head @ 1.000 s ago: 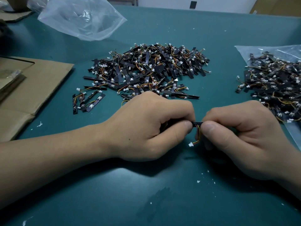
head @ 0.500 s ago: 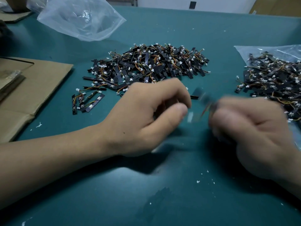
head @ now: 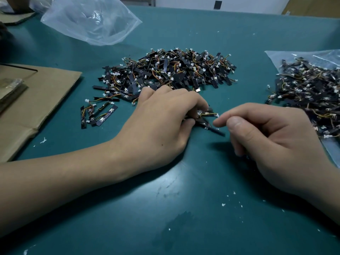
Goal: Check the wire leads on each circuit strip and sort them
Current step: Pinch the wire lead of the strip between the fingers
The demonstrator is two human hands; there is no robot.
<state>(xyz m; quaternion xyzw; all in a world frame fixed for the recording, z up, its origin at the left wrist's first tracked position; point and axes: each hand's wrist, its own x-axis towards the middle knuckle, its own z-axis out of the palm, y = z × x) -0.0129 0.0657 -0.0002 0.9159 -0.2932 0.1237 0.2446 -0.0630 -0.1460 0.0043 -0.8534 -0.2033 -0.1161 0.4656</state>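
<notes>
Several circuit strips (head: pixel 207 119) sit bunched in the left hand (head: pixel 161 124). In the head view its grip is curled tight round them, low over the teal surface (head: pixel 165 208) and just in front of the large centre pile (head: pixel 174 70). One dark strip juts out toward the right hand (head: pixel 272 142), and a white connector (head: pixel 217 115) on an orange-yellow wire lead (head: pixel 207 113) pokes free of the bunch. The right grip is loosely curled with nothing in it, its forefinger tip just beside that connector.

With a bunch held at once, I judge the leads may tangle. Pulling one strip could then drag a neighbour out or strain a lead at its joint. A strip slipping loose could land by the centre pile and be lost among the others. The second pile (head: pixel 309 92) on its plastic sheet at right and the small group (head: pixel 99 115) near the cardboard (head: pixel 36 100) lie well apart. Even so, a careless toss could mix sorted strips with unsorted ones.
</notes>
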